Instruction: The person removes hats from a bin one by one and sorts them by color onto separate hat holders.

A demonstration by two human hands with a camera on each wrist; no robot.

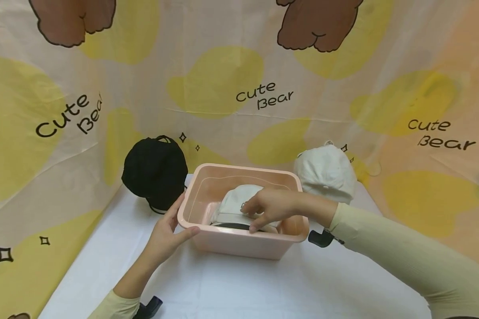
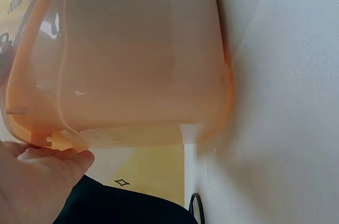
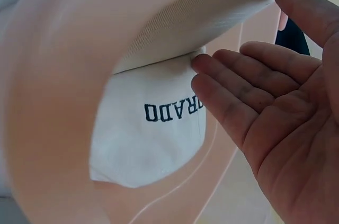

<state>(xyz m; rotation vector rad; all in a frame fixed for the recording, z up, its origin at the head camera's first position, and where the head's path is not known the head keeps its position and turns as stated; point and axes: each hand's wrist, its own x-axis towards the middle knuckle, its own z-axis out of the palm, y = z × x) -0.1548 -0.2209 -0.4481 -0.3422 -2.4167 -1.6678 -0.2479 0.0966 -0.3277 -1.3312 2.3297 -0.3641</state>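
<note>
A white baseball cap (image 1: pixel 239 199) with dark lettering on its front lies inside a pink plastic basin (image 1: pixel 239 246). My right hand (image 1: pixel 273 206) reaches over the basin onto the cap. In the right wrist view its fingers (image 3: pixel 228 102) are fairly straight beside the lettering and brim (image 3: pixel 201 28), with the thumb at the brim's edge. My left hand (image 1: pixel 165 237) holds the basin's left rim, its thumb on the front corner and its fingers along the outside. In the left wrist view, fingertips (image 2: pixel 79 163) touch beneath the rim.
A black cap (image 1: pixel 155 170) sits behind and left of the basin. Another white cap (image 1: pixel 325 173) stands behind its right side. The table has a white cover (image 1: pixel 223 288). A printed cloth backdrop (image 1: pixel 207 84) hangs behind.
</note>
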